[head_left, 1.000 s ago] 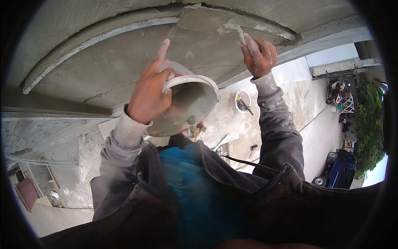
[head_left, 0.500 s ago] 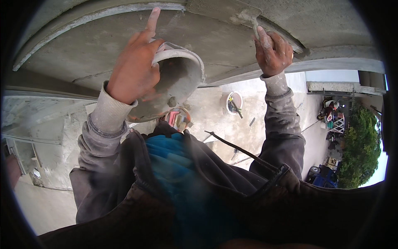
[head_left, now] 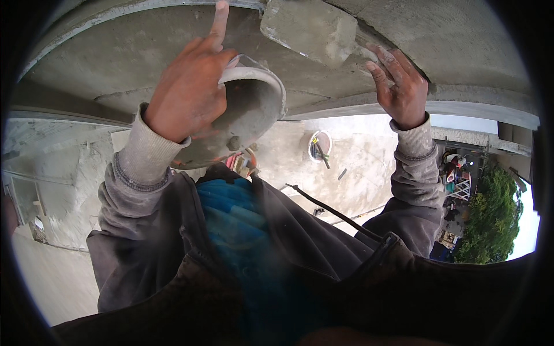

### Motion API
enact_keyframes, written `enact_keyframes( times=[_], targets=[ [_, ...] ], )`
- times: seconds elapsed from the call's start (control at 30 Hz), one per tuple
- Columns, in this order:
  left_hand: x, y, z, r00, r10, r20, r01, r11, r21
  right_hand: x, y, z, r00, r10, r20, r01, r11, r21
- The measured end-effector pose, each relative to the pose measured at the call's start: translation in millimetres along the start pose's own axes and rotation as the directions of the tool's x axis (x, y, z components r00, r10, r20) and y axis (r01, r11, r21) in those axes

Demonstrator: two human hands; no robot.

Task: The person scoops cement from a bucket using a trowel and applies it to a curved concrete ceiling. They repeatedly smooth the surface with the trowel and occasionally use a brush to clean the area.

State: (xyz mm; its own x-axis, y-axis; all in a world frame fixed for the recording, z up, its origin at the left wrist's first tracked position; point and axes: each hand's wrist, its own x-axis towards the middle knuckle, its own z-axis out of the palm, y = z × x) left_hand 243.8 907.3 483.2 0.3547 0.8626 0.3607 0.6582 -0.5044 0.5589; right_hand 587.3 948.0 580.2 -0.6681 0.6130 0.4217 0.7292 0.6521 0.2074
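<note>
My left hand point(head_left: 190, 86) grips the rim of a pale, cement-smeared bucket point(head_left: 277, 92), its index finger stretched up toward the wall. The bucket tilts with its mouth partly facing me, and a small lump of mortar point(head_left: 233, 143) clings inside. Over to the right, my right hand point(head_left: 401, 86) is closed on the handle end of a plastering trowel point(head_left: 311, 30). The trowel's flat rectangular blade, coated in grey mortar, lies close against the wet plaster surface point(head_left: 138, 57); I cannot tell whether it touches. Most of the handle is hidden by the fingers.
A pale ledge point(head_left: 473, 105) runs under the plaster at right. Far below on the concrete floor point(head_left: 369, 155) stands a white bucket point(head_left: 321, 145) with tools in it. Another container point(head_left: 242, 162) shows beneath the held bucket. A tree point(head_left: 490, 207) and parked vehicles are at far right.
My right hand has moved right and slightly down with the trowel, whose blade face now shows more fully. The left hand and bucket have barely shifted.
</note>
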Motion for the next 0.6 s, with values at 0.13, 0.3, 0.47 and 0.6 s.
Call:
enact_keyframes(
  times=[0.13, 0.3, 0.47, 0.6],
  targets=[
    [-1, 2, 2, 0.999, 0.010, -0.033, -0.009, 1.000, 0.027, 34, 13, -22, 0.982, -0.047, 0.183, 0.010, 0.980, 0.198],
    [1, 2, 4, 0.999, 0.003, -0.039, -0.001, 0.998, 0.062, 59, 27, -30, 0.938, -0.075, 0.339, -0.036, 0.951, 0.308],
    [-1, -1, 3, 0.999, -0.020, -0.049, 0.024, 0.996, 0.081, 51, 33, -50, 0.909, -0.037, 0.416, -0.119, 0.932, 0.342],
    [2, 0, 9, 0.997, -0.016, -0.072, 0.018, 0.999, 0.032, 25, 35, -70, 0.943, 0.007, 0.334, -0.078, 0.977, 0.199]
  ],
)
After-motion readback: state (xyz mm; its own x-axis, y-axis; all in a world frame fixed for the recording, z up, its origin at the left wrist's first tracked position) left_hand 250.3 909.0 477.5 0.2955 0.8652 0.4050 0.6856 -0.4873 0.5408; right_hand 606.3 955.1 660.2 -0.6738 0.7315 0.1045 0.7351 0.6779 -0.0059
